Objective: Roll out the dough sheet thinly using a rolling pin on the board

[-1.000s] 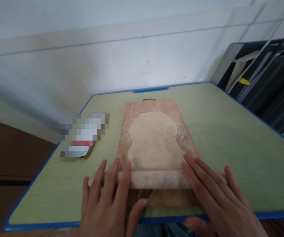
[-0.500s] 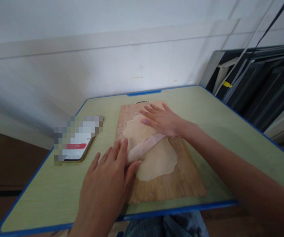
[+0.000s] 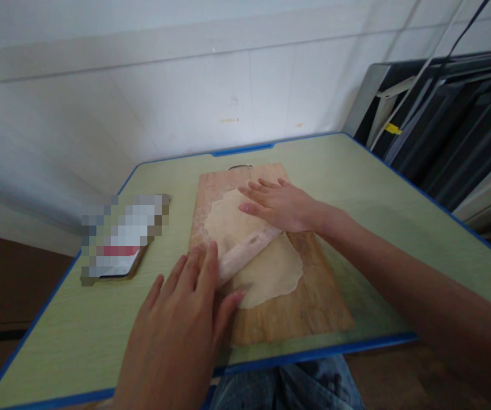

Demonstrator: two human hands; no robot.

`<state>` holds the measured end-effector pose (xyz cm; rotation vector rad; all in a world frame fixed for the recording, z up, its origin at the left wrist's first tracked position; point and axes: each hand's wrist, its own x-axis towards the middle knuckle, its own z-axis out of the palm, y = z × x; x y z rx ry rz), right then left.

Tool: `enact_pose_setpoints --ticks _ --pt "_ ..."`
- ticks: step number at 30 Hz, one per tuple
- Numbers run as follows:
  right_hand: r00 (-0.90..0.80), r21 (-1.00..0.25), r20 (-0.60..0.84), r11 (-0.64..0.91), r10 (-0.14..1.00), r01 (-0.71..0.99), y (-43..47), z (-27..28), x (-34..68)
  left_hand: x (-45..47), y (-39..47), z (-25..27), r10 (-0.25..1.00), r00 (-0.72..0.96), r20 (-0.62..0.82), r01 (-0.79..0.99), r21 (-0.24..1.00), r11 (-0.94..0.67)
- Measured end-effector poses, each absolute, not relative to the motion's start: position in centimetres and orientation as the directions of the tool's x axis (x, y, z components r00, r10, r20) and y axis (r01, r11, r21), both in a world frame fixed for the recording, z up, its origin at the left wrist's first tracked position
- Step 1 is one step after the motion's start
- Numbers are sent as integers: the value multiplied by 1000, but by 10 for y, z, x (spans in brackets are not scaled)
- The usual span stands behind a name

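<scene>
A thin, flattened sheet of dough (image 3: pixel 273 276) with an uneven edge lies on a wooden cutting board (image 3: pixel 292 322). Slanting across the dough is a pale, floury rolling pin (image 3: pixel 248 253). My left hand (image 3: pixel 177 319) is at the pin's near left end, fingers stretched forward and thumb apart. At the far right end my right hand (image 3: pixel 282 205) lies palm down over the pin, its fingers spread above the dough and board. Neither hand wraps its fingers round the pin. The palms cover both pin ends.
The board rests on a pale green table (image 3: pixel 399 208) with a blue rim. Left of the board a phone (image 3: pixel 119 266) lies partly pixelated. A white wall (image 3: pixel 203 108) rises behind the table. Dark flat panels (image 3: pixel 454 114) lean at the right.
The view has shifted slightly, so the table and board appear higher and further left. Both hands stay on the rolling pin, with little visible movement over the dough.
</scene>
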<state>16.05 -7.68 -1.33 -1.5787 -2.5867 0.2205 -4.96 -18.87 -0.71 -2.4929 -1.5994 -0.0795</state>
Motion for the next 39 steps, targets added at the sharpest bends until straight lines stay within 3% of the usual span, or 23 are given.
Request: enact_pose_setpoints --ticks 6,12,20,25,30,35,39 --pt "-384 -147 132 401 914 904 -108 -15 168 -38 -188 -8 907 381 177 910 -244 -335" --pt "-423 -206 53 425 904 882 -65 -7 154 -40 -181 -6 929 355 105 933 -107 -344" --pt "-437 -149 134 454 889 878 -41 -2 138 -57 -179 -7 927 366 81 930 16 -368" --pt "-397 -164 59 401 916 901 -74 -9 156 -54 -192 -12 875 455 162 890 -106 -443" --pt "-353 -120 119 367 928 923 -120 -12 171 -41 -201 -19 862 454 224 880 -266 -394" --pt "-343 -111 89 351 935 930 -108 -10 167 -39 -195 -18 879 431 205 888 -271 -372" --pt "-375 -135 15 373 927 918 -64 -8 154 -46 -188 -13 893 423 155 904 -142 -403"
